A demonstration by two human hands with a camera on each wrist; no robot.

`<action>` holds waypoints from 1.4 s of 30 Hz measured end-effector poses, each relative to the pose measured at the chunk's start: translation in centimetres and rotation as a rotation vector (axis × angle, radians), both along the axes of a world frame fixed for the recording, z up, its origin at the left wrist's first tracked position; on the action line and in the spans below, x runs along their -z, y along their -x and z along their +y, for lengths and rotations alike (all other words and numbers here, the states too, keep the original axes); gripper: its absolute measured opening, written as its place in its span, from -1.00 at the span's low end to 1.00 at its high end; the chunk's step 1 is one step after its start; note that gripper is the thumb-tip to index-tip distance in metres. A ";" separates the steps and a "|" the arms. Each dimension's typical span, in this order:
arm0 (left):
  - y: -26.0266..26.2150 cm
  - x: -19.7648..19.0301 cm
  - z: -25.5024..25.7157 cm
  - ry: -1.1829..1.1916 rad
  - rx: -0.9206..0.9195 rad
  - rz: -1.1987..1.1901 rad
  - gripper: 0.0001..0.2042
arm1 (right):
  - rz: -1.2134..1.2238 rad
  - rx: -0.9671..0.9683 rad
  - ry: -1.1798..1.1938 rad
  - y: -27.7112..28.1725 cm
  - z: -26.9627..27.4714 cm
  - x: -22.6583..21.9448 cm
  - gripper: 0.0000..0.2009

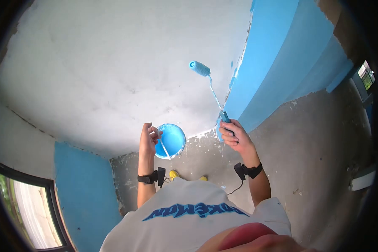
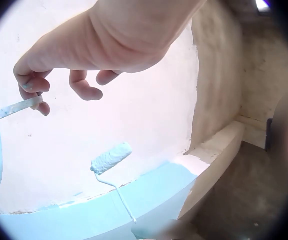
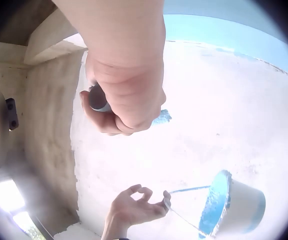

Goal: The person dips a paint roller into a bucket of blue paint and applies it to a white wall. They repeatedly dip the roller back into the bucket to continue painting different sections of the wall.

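My left hand (image 1: 148, 140) pinches the handle (image 2: 21, 107) of a paint bucket (image 3: 246, 206) between thumb and fingertips, with the other fingers loosely bent. The bucket hangs tilted from that handle, its inside coated in light blue paint. My right hand (image 1: 238, 136) grips the dark handle (image 1: 225, 117) of a paint roller, fingers wrapped around it. The roller's blue-coated sleeve (image 1: 200, 68) points up and away in front of the pale wall (image 1: 134, 63). Its thin bent frame (image 1: 214, 91) is also smeared with blue.
To the right runs a wall painted light blue (image 1: 277, 54), with a ragged border against the pale one. Another blue panel (image 1: 84, 176) and a dark-framed window (image 1: 29, 206) lie at left. The grey floor (image 1: 290, 155) is speckled with paint around my yellow shoes (image 1: 174, 173).
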State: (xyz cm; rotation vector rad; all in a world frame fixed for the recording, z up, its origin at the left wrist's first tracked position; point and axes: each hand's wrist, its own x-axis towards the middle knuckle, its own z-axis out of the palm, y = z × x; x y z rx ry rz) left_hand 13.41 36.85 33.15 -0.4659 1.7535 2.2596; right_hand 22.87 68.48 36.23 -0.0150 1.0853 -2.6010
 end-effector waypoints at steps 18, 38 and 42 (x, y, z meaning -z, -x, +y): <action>-0.9 -1.9 3.3 0.082 -0.295 0.027 -0.63 | 0.559 0.299 -0.399 11.4 28.0 -35.2 -0.81; 2.8 12.7 -3.6 0.101 -0.753 -0.111 -0.57 | 0.303 0.631 -1.176 20.4 31.1 -16.5 -0.59; 3.6 18.8 -5.4 0.183 -0.772 -0.082 -0.52 | 0.203 0.590 -1.213 20.4 30.3 -9.6 -0.59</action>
